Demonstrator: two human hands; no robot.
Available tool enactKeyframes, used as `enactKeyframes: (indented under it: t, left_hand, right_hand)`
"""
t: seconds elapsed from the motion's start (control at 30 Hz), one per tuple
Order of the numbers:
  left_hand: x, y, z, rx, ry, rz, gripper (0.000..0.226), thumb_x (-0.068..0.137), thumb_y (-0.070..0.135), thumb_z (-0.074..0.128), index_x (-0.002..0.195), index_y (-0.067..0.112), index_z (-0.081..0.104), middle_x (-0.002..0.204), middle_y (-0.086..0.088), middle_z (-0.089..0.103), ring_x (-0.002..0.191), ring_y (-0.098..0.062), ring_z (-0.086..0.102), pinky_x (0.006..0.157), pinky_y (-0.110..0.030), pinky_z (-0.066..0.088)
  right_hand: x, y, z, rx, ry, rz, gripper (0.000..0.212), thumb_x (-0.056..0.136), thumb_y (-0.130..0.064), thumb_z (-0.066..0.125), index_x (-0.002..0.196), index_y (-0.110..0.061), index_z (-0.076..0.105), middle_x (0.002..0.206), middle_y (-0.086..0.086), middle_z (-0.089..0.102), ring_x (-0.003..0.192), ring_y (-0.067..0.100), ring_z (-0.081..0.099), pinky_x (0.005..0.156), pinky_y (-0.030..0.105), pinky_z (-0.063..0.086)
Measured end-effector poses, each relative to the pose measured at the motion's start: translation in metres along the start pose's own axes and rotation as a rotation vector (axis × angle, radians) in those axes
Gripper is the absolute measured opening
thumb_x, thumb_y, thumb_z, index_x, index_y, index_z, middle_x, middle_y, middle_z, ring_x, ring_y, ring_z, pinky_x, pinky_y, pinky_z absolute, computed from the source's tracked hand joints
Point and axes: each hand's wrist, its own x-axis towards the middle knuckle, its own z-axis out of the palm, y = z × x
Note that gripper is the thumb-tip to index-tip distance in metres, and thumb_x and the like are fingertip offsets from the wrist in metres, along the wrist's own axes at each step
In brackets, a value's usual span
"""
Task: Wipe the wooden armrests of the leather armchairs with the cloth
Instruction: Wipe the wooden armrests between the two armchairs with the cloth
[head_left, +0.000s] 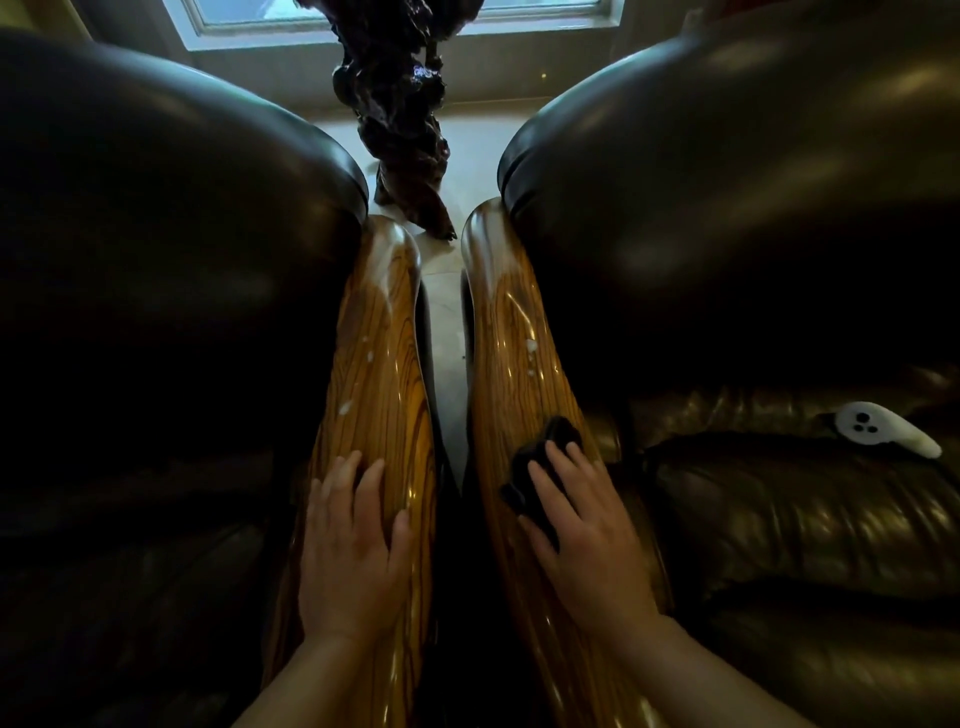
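Cloth (545, 457), small, dark and limp, lay at five o'clock on the glossy striped wooden armrest (514, 353) of the right-side brown leather armchair (727, 208), pressed under the right hand (582, 525), fingers straight and apart. Left hand (353, 535) rested at seven o'clock on the neighbouring armrest (379, 364), fingers spread. Judgement: cloth light, lacquer slippery; press through its centre. White spots (531, 345) showed toward twelve o'clock.

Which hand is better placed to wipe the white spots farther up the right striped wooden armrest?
The right hand: it presses the crumpled black cloth flat on that glossy striped wooden armrest, with the white spots straight ahead of it. The left hand rests bare on the other armrest.
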Motion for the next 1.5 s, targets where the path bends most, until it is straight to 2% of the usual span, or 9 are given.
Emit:
enactKeyframes:
  t: [0.23,0.47,0.57,0.67,0.9,0.97,1.1,1.37,1.5]
  left_hand:
    - [0.001,-0.003,0.002,0.018,-0.011,-0.001,0.061,0.092,0.046,0.033,0.145,0.016,0.038,0.155,-0.010,0.032,0.146,-0.022,0.019,0.119,-0.049,0.017]
    - [0.001,-0.003,0.004,0.014,-0.016,-0.006,0.060,0.092,0.045,0.034,0.146,0.018,0.036,0.155,-0.008,0.031,0.147,-0.020,0.017,0.119,-0.049,0.016]
    - [0.001,-0.004,0.004,0.018,-0.021,-0.004,0.061,0.092,0.046,0.033,0.147,0.020,0.033,0.157,-0.007,0.028,0.148,-0.016,0.012,0.121,-0.046,0.011]
    - [0.000,-0.004,0.004,0.034,-0.034,-0.009,0.063,0.093,0.048,0.030,0.150,0.022,0.029,0.160,-0.006,0.023,0.149,-0.016,0.007,0.121,-0.045,0.007]
    - [0.001,-0.004,0.003,0.015,-0.044,-0.018,0.065,0.092,0.050,0.028,0.151,0.022,0.028,0.161,-0.004,0.022,0.150,-0.016,0.008,0.122,-0.044,0.005]
    - [0.002,-0.005,0.003,0.005,-0.036,-0.017,0.064,0.093,0.048,0.029,0.151,0.022,0.029,0.160,-0.004,0.024,0.149,-0.016,0.009,0.122,-0.043,0.005]
    - [0.001,-0.005,0.003,-0.002,-0.023,-0.015,0.063,0.093,0.046,0.031,0.150,0.021,0.032,0.159,-0.005,0.026,0.149,-0.015,0.010,0.122,-0.044,0.006]
    - [0.002,-0.004,0.002,0.000,-0.028,-0.019,0.062,0.093,0.045,0.032,0.150,0.021,0.033,0.159,-0.005,0.026,0.149,-0.014,0.009,0.122,-0.045,0.007]
    - [0.002,-0.003,0.002,-0.009,-0.032,-0.022,0.061,0.093,0.045,0.031,0.150,0.022,0.033,0.159,-0.004,0.027,0.149,-0.016,0.011,0.122,-0.046,0.009]
  right_hand:
    - [0.059,-0.003,-0.005,-0.008,-0.011,0.160,0.061,0.098,-0.054,0.037,0.152,-0.028,0.030,0.164,-0.001,0.023,0.152,0.020,0.009,0.122,0.041,0.011]
    - [0.019,0.012,-0.004,-0.090,-0.064,-0.064,0.057,0.098,-0.054,0.037,0.149,-0.029,0.034,0.161,0.000,0.028,0.152,0.020,0.014,0.118,0.047,0.028]
    - [0.051,0.008,-0.006,-0.059,-0.027,0.118,0.062,0.097,-0.060,0.028,0.151,-0.030,0.032,0.163,-0.001,0.026,0.152,0.021,0.011,0.118,0.040,0.014]
    - [0.085,-0.009,-0.003,-0.027,-0.028,0.227,0.060,0.098,-0.058,0.032,0.152,-0.032,0.030,0.164,-0.002,0.022,0.152,0.026,0.008,0.120,0.046,0.013]
    - [0.016,0.022,-0.005,-0.059,-0.076,-0.222,0.052,0.099,-0.041,0.047,0.148,-0.026,0.040,0.161,0.000,0.030,0.153,0.024,0.015,0.116,0.051,0.034]
    - [0.029,0.026,-0.006,0.015,-0.028,-0.109,0.052,0.097,-0.037,0.051,0.147,-0.023,0.044,0.159,0.002,0.034,0.152,0.022,0.018,0.115,0.051,0.035]
    - [0.089,0.000,-0.003,0.138,0.019,0.220,0.053,0.100,-0.042,0.042,0.149,-0.022,0.039,0.161,0.001,0.030,0.151,0.021,0.014,0.120,0.039,0.015]
    - [0.057,0.008,-0.006,0.021,-0.054,-0.104,0.053,0.093,-0.039,0.052,0.143,-0.024,0.045,0.156,0.002,0.039,0.149,0.020,0.021,0.117,0.042,0.025]
    - [0.084,0.011,-0.007,0.094,0.004,0.114,0.050,0.097,-0.040,0.047,0.143,-0.021,0.047,0.156,0.004,0.039,0.149,0.020,0.022,0.118,0.038,0.021]
